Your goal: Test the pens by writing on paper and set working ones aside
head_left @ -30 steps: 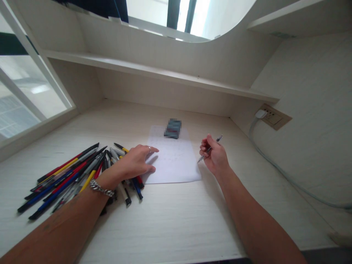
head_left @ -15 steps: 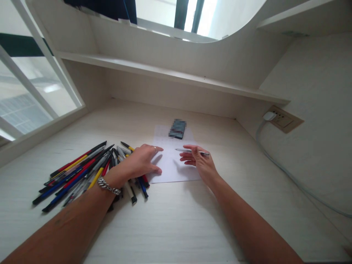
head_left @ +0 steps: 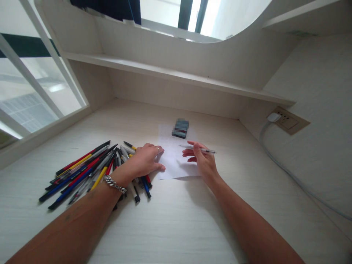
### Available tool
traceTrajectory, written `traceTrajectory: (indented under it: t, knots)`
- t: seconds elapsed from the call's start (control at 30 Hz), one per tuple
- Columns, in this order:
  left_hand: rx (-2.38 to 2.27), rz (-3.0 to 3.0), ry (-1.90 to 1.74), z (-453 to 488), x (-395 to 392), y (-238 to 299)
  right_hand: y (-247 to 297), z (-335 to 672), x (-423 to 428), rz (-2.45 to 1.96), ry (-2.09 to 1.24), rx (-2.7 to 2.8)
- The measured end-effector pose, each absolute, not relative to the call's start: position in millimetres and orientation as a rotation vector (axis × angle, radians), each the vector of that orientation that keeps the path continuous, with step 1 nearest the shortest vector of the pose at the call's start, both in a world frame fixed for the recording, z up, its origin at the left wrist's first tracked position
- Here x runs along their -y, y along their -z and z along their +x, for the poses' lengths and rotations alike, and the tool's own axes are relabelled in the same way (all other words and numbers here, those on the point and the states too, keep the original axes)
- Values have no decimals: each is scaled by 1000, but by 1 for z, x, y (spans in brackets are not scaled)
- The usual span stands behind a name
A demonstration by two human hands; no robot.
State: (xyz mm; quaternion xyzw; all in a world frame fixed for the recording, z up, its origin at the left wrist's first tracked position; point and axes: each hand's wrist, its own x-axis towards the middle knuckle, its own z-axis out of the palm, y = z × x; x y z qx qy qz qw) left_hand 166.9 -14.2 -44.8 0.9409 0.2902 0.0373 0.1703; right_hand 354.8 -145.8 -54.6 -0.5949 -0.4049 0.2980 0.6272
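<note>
My left hand [head_left: 148,159] rests at the left edge of a white sheet of paper [head_left: 176,168], thumb and index finger apart, with nothing held between them. A silver chain bracelet and a ring are on it. My right hand [head_left: 205,161] holds a clear pen [head_left: 207,150] between thumb and fingers above the right part of the sheet. The pen lies nearly level, its tip pointing left and apart from the paper. Beside and partly under my left wrist is a pile of pens [head_left: 82,172] in black, red, blue, yellow and clear.
A small dark object, blurred by pixels [head_left: 180,128], lies on the sheet's far part. The desk [head_left: 176,220] is pale wood, with a shelf [head_left: 170,75] across the back. On the right wall a white plug [head_left: 274,117] sits in a socket, its cable [head_left: 286,172] running down.
The camera view has shifted slightly. The pen's rear end sticks out farther past my right hand. The paper's near left corner has moved a little right and away.
</note>
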Motion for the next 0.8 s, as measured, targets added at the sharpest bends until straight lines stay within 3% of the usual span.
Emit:
traceTrajectory:
  t: [0.4,0.8]
  knots:
    - [-700,2789,-63,162,14,45,56,313,126,-1562,-897,909]
    - [-709,2764,-67,163,12,46,74,305,123,-1626,-734,1042]
